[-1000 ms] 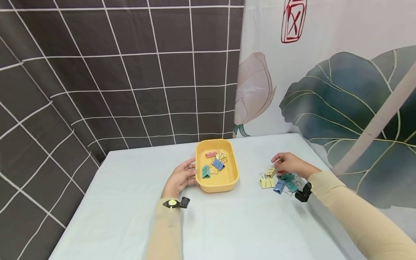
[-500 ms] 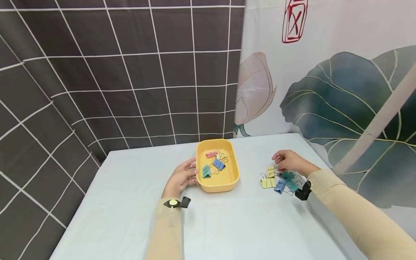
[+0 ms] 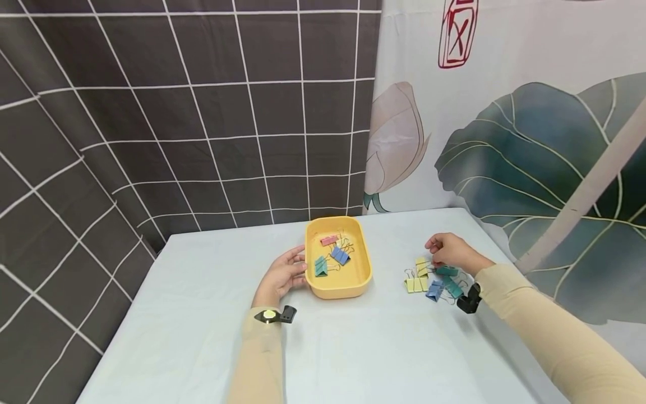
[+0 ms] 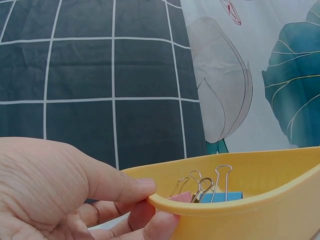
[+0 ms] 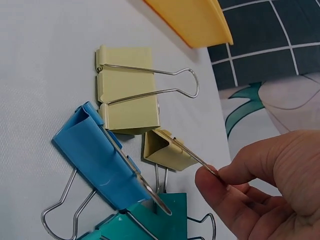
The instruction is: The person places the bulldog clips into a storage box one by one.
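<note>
At the right of the head view, the right hand has its thumb and pointer finger squeezed on one thin wire handle of the small yellow binder clip. That clip sits in the pile, by the big yellow binder clip. The wire is skinny and smooth, so the clip could twist or slip out if the pinch goes soft. Its other wire reaches down to the teal binder clips (I can't tell if they touch). If the wires hook, a pull could drag teal along, or bump the blue binder clip.

In the middle, the left hand pinches the edge of the yellow tray, thumb on the rim and fingers outside. It holds only one side, so a hard push could slide or tip the tray and make the clips inside roll about.

Compared with one second ago, the small yellow binder clip looks straighter, and the right fingertips sit a tiny bit more to the right. The tray and the clips inside look the same, and so does the dark checked cloth far behind, at the upper left.
</note>
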Demonstrator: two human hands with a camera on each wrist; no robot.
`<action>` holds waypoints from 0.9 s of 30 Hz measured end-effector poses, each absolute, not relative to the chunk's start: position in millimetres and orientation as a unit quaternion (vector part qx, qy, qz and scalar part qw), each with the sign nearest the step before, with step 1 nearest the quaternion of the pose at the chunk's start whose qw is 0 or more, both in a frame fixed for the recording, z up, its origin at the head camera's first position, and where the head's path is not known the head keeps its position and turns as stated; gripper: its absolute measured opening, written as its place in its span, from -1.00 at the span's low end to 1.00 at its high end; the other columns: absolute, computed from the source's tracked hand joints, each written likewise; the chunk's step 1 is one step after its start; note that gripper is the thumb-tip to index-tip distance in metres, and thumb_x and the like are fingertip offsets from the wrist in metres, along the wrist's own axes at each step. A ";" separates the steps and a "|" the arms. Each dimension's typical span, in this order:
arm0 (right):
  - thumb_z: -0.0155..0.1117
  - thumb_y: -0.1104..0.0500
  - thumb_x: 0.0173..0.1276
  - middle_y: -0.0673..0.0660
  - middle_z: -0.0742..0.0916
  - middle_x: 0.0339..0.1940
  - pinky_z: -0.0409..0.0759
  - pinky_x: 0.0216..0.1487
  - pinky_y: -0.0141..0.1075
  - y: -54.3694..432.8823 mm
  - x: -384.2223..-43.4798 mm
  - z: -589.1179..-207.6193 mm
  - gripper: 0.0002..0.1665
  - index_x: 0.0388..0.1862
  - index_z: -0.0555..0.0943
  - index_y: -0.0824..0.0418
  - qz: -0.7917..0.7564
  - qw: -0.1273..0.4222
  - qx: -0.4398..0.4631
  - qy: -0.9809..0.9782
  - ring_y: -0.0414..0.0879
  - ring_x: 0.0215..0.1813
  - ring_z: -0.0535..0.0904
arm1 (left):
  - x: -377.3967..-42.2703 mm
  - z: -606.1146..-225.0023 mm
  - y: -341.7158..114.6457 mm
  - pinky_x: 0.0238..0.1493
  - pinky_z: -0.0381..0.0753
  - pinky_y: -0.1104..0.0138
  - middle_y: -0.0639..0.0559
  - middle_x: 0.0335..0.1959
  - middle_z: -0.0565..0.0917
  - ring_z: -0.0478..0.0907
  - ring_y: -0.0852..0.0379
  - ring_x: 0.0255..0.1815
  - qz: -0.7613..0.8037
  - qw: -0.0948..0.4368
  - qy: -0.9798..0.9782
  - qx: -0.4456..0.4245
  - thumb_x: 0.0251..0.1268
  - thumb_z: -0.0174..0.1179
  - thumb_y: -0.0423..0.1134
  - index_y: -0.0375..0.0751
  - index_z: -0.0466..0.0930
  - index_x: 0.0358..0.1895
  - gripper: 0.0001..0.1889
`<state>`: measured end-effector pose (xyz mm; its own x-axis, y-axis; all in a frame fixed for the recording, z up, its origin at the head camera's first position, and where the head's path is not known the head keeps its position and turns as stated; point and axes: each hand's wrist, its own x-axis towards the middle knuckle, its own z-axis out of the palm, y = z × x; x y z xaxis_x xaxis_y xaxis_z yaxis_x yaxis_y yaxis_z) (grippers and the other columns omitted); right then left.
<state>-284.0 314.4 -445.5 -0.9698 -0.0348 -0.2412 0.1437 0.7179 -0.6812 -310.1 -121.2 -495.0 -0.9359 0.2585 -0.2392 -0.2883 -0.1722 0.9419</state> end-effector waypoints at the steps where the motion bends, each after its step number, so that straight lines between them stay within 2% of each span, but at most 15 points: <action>1: 0.20 0.41 0.36 0.24 0.56 -0.18 0.72 -0.17 -0.29 314.7 -284.4 -446.2 -0.61 0.14 0.48 0.48 -0.371 0.117 0.032 0.921 0.00 -0.21 0.57 | -310.0 -495.1 -121.0 -0.32 0.77 0.31 -0.21 0.20 0.47 0.66 0.03 -0.18 0.766 0.178 0.618 -0.013 0.37 0.11 -0.56 -0.11 0.30 0.52 -0.33; 12: 0.20 0.40 0.37 0.29 0.60 -0.11 0.72 -0.13 -0.26 313.6 -287.8 -444.5 -0.61 0.15 0.48 0.47 -0.366 0.125 0.041 0.921 0.02 -0.18 0.58 | -310.0 -493.4 -121.0 -0.34 0.77 0.33 -0.25 0.22 0.42 0.63 0.04 -0.19 0.767 0.182 0.615 -0.005 0.38 0.09 -0.57 -0.16 0.25 0.54 -0.32; 19: 0.15 0.39 0.45 0.37 0.58 -0.03 0.73 -0.09 -0.25 313.4 -291.2 -438.2 -0.62 0.20 0.45 0.47 -0.370 0.118 0.036 0.921 0.04 -0.15 0.58 | -310.6 -494.0 -120.7 -0.34 0.77 0.32 -0.19 0.15 0.47 0.64 0.04 -0.20 0.769 0.179 0.613 -0.009 0.36 0.12 -0.57 -0.14 0.29 0.53 -0.33; 23: 0.13 0.40 0.45 0.40 0.57 -0.04 0.75 -0.13 -0.25 314.4 -294.2 -433.8 -0.63 0.19 0.45 0.50 -0.370 0.115 0.027 0.921 0.03 -0.19 0.60 | -310.4 -494.5 -120.3 -0.34 0.77 0.31 -0.17 0.14 0.48 0.65 0.02 -0.20 0.770 0.175 0.613 -0.013 0.35 0.13 -0.57 -0.12 0.33 0.51 -0.34; 27: 0.15 0.40 0.45 0.32 0.56 -0.13 0.75 -0.13 -0.25 314.8 -296.9 -431.1 -0.64 0.17 0.46 0.49 -0.362 0.110 0.022 0.925 0.02 -0.21 0.60 | -309.6 -494.5 -119.8 -0.35 0.76 0.32 -0.18 0.16 0.47 0.65 0.03 -0.21 0.768 0.177 0.615 -0.013 0.36 0.12 -0.57 -0.10 0.33 0.50 -0.34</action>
<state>-296.9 314.8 -431.1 -0.9749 -0.0388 -0.2191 0.1203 0.7365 -0.6656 -309.6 -119.8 -494.5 -0.9371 0.2557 -0.2375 -0.2877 -0.1813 0.9404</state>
